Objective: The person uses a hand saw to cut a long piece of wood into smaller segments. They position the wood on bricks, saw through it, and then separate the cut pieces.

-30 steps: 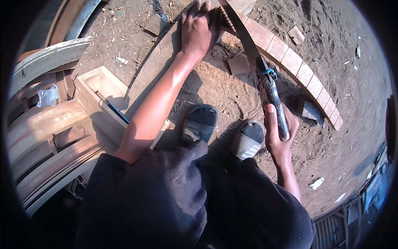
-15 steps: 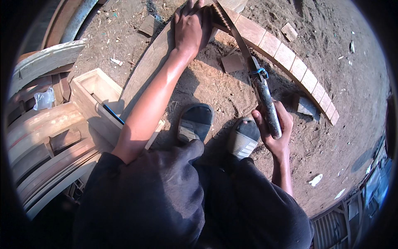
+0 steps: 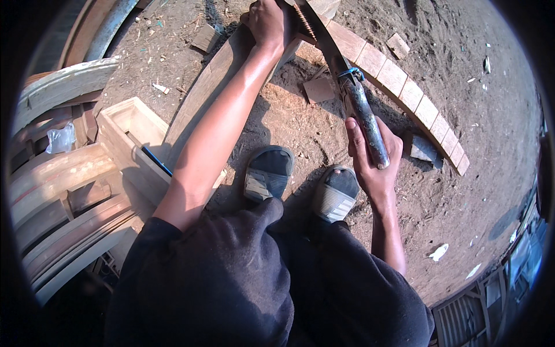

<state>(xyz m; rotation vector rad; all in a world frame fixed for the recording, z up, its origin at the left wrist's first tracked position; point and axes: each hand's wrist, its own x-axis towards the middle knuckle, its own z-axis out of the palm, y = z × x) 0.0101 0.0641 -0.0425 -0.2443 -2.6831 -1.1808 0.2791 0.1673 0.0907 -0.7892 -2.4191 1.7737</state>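
My right hand (image 3: 378, 153) is wrapped round the dark, worn handle of a handsaw (image 3: 332, 49). Blue cord is tied where blade and handle meet. The toothed blade slants up and left to the top edge, across the upper end of a curved wooden piece (image 3: 404, 87). Crosswise lines divide that pale arc into several block-like sections. My left hand (image 3: 269, 23) is closed at the arc's upper end beside the blade, over a long board (image 3: 199, 107); its fingertips are partly cut off by the picture's top edge.
An open wooden box (image 3: 136, 124) and stacked curved timbers (image 3: 69, 202) lie at left, with a clear plastic bag (image 3: 60, 137). A small block (image 3: 425, 149) sits under the arc's lower end. Offcuts (image 3: 319, 90) lie on the dirt ground, near my sandalled feet (image 3: 269, 170).
The saw and my right hand have moved up and slightly left, pushing the blade farther across. My left hand has shifted slightly up, its fingers now more curled.
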